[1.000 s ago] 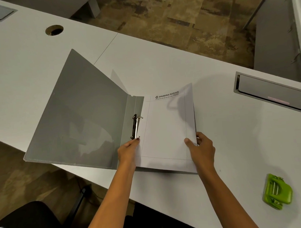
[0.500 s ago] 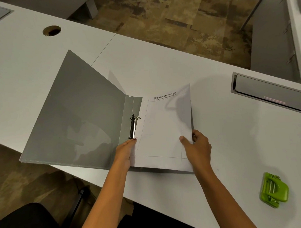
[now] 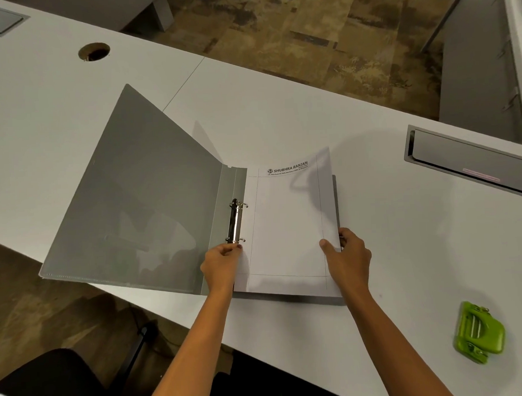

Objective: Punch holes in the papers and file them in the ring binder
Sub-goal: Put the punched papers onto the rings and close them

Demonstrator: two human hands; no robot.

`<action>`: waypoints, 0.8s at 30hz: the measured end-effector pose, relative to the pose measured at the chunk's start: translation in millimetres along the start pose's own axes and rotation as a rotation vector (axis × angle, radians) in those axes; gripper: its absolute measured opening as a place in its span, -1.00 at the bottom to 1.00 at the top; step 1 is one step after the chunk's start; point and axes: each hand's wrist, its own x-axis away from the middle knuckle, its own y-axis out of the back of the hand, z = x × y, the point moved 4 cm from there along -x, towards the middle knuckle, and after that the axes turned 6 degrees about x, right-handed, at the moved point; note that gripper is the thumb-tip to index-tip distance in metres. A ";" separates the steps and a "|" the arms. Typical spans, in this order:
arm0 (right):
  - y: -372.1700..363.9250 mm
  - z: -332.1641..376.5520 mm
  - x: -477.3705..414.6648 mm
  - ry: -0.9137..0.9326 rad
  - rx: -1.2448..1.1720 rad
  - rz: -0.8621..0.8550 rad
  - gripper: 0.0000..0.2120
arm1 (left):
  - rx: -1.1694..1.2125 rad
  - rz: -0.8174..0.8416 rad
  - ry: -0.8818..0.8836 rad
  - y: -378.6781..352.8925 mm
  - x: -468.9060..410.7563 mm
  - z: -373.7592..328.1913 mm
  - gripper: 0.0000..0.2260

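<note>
Pinching the near end of the metal ring clip [image 3: 236, 221], the left hand [image 3: 221, 266] is closed at the spine of the open grey binder [image 3: 141, 208], while the right hand [image 3: 349, 258] grips the right edge of the white paper [image 3: 287, 226] lying on the binder's right half. The binder rests on the white table [image 3: 388, 223], its left cover raised at a tilt. A green hole punch [image 3: 479, 332] sits well apart to the right, near the table's front edge.

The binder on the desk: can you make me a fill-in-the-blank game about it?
1. The binder is lying ____, its cover folded out.
2. The hole punch is the colour ____.
3. The left hand is at the near end of the metal ____.
4. The right hand holds the edge of the ____.

Missing words: open; green; rings; paper
</note>
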 end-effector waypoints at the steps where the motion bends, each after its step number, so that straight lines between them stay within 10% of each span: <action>1: -2.1 -4.0 -2.3 -0.014 -0.001 0.003 -0.68 | -0.026 -0.020 -0.028 2.6 -0.1 -1.0 -0.82; 14: -24.9 -39.2 -24.9 -0.091 0.077 -0.039 -0.61 | -0.121 -0.118 -0.341 17.7 -2.5 -7.6 -0.86; 18: -35.3 -21.4 -9.9 0.156 0.127 -0.169 -0.70 | -0.173 -0.095 -0.453 16.9 -3.2 -13.5 -0.81; 24: -84.6 12.3 16.2 0.315 -0.096 0.073 -0.86 | -0.156 0.002 -0.548 17.1 -8.1 -14.3 -0.82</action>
